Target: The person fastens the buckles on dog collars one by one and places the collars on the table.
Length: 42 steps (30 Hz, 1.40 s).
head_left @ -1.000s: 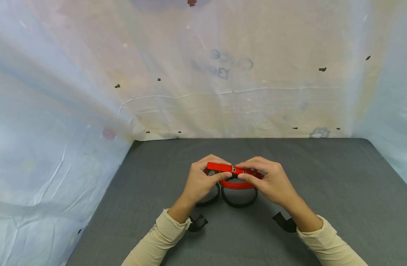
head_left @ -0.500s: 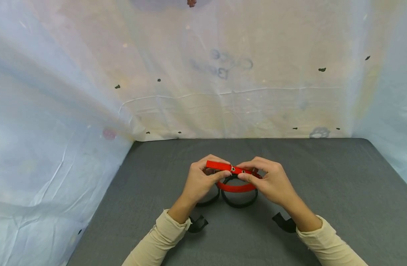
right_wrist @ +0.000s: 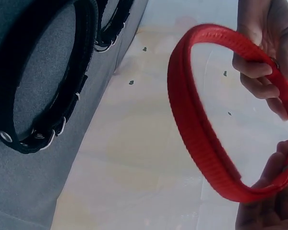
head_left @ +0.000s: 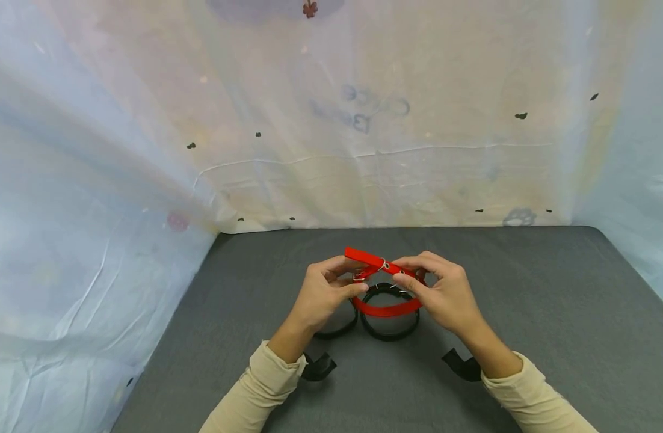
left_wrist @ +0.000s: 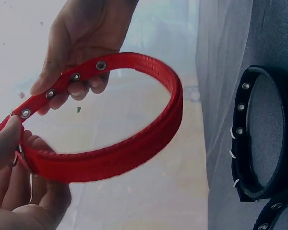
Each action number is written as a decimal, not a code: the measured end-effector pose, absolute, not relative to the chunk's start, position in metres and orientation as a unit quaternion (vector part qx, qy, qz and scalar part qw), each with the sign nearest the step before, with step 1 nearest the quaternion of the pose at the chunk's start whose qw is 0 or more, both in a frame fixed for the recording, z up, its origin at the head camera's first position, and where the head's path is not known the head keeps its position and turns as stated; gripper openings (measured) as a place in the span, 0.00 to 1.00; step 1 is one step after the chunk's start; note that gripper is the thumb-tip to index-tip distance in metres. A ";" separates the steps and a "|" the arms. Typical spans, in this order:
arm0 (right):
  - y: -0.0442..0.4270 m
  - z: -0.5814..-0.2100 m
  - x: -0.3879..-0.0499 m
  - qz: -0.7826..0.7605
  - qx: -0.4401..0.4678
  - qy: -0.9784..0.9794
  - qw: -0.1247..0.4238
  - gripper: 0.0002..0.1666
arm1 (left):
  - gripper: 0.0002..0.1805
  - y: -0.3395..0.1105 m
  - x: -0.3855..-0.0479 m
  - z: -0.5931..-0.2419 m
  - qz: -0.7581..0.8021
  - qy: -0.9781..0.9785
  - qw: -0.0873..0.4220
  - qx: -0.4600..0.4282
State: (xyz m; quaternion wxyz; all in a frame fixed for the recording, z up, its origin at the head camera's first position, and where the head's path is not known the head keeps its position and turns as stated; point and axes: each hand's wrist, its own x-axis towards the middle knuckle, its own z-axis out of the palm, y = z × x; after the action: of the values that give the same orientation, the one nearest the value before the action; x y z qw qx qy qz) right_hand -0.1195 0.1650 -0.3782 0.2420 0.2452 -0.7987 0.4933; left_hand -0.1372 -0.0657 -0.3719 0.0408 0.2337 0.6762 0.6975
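A red collar [head_left: 385, 310] with metal eyelets hangs in a loop above the table, held between both hands. My left hand [head_left: 322, 296] pinches it by its metal buckle [head_left: 359, 277], at the left side of the loop. With thumb and fingers, my right hand [head_left: 444, 296] grips the eyelet strap on the other side. The strap's free end [head_left: 358, 255] points up and left, above the left fingers. In the left wrist view, the row of eyelets [left_wrist: 75, 76] shows along the strap. Fingers partly cover the buckle in every view.
Beneath the red collar a black collar [head_left: 390, 337] stands on the grey table [head_left: 396, 397]. Another black collar [head_left: 338, 332] is beside it, partly behind the left hand. Black strips hang near the left wrist [head_left: 319, 368] and right wrist [head_left: 462, 365]. A pale sheet [head_left: 385, 186] rises behind.
The free end of the red strap has risen and tilts more steeply, coming apart from the buckle side. The left hand has moved slightly left, and the buckle now shows between its fingers.
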 end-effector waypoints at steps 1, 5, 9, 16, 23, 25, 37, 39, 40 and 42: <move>0.165 -0.378 -0.119 0.495 0.245 -0.798 0.241 0.17 | 0.21 -0.066 -0.138 -0.372 0.703 0.671 0.041 0.231; 0.165 -0.376 -0.118 0.504 0.241 -0.797 0.228 0.17 | 0.21 -0.067 -0.139 -0.373 0.723 0.658 0.034 0.210; 0.164 -0.377 -0.117 0.506 0.229 -0.804 0.214 0.17 | 0.20 -0.067 -0.140 -0.374 0.722 0.663 0.024 0.195; 0.164 -0.377 -0.116 0.510 0.219 -0.808 0.198 0.16 | 0.19 -0.066 -0.138 -0.375 0.700 0.684 0.011 0.204; 0.163 -0.377 -0.116 0.512 0.225 -0.805 0.199 0.17 | 0.14 -0.064 -0.136 -0.374 0.658 0.712 -0.007 0.243; 0.162 -0.377 -0.115 0.513 0.228 -0.803 0.199 0.17 | 0.13 -0.063 -0.135 -0.373 0.660 0.708 -0.010 0.253; 0.155 -0.379 -0.112 0.507 0.251 -0.800 0.200 0.16 | 0.14 -0.059 -0.131 -0.374 0.684 0.698 0.000 0.212; 0.155 -0.379 -0.111 0.507 0.249 -0.801 0.200 0.16 | 0.15 -0.058 -0.131 -0.375 0.681 0.702 0.007 0.210; 0.155 -0.380 -0.111 0.506 0.247 -0.802 0.198 0.16 | 0.15 -0.058 -0.130 -0.374 0.679 0.704 0.009 0.210; 0.155 -0.379 -0.110 0.507 0.240 -0.805 0.193 0.16 | 0.14 -0.057 -0.130 -0.374 0.676 0.707 0.015 0.208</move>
State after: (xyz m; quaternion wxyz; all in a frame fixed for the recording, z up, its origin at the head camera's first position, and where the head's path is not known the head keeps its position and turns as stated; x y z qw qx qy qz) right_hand -0.1103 0.1550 -0.3792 0.1931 0.2401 -0.8050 0.5070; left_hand -0.1296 -0.0574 -0.3744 0.0151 0.2079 0.7067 0.6761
